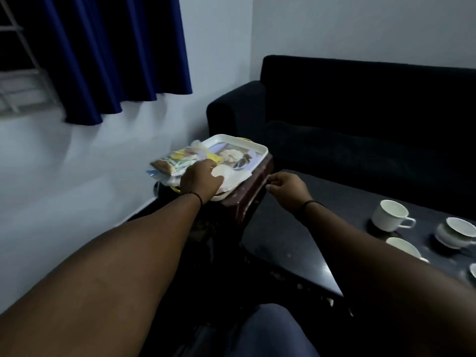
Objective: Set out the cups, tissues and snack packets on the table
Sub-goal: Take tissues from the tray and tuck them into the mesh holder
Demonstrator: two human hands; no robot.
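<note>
1. a dark sofa (360, 119) fills the far right, well clear of the work; it only marks where guests would sit.
2. the dark table (296, 222) runs along in front of it, near right, so things set out here are within reach from the seats.
3. a white tray (257, 148) rests on a small reddish side stand (247, 199) at the table's left end, probably parked there as the supply point.
4. white cups (391, 215) already stand at the table's right end, some on saucers, so that part looks done.
5. snack packets (175, 161) lie heaped on the tray's left edge, not yet on the table.
6. the left hand (201, 181) is pressed down on pale tissues (231, 176) at the tray's near edge, fingers curled over them; whether it has actually gripped them i cannot tell.
7. the right hand (286, 185) hovers above the table's left end, loosely half-curled, holding nothing visible.
</note>
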